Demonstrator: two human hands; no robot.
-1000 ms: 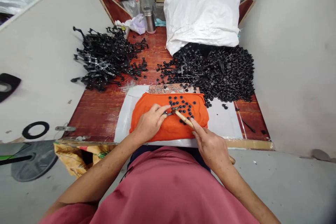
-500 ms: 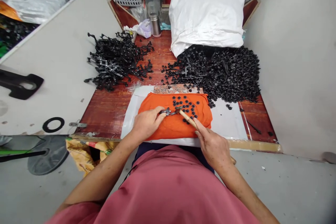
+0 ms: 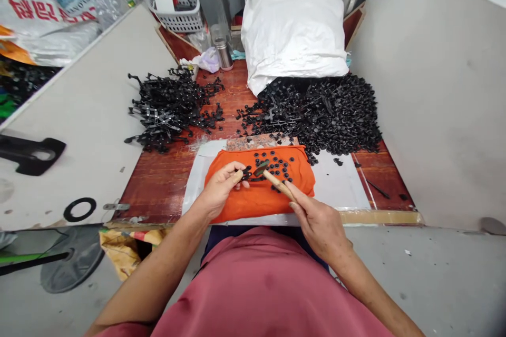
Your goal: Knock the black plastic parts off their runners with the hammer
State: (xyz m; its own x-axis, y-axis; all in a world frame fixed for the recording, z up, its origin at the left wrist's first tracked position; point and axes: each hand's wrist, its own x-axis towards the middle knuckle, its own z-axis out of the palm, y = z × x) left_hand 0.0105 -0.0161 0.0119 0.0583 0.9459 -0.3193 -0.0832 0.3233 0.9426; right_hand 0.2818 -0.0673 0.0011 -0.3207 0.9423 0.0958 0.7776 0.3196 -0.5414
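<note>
My left hand [image 3: 221, 187] is closed, pinching a small black plastic part [image 3: 245, 172] above the left side of an orange cloth pad [image 3: 237, 205]. In my right hand [image 3: 318, 218] is the wooden handle of a small hammer [image 3: 279, 184], gripped with the fingers wrapped round it. The hammer's dark head [image 3: 261, 168] hovers just right of the part in my left hand. Several round black plastic pieces [image 3: 291, 159] lie spread over the right half of the pad. Under the pad is a white sheet [image 3: 336, 184].
A large heap of black plastic parts [image 3: 336, 116] lies at the back right, below a white sack [image 3: 296, 26]. A tangled pile of black parts [image 3: 166, 105] stands at the back left. Pale panels [image 3: 427, 89] flank the table. A metal flask [image 3: 224, 54] is behind.
My left hand has lifted and turned the black part, which lay lower against the pad before. The hammer head has shifted slightly left. The whole view has tilted up a little.
</note>
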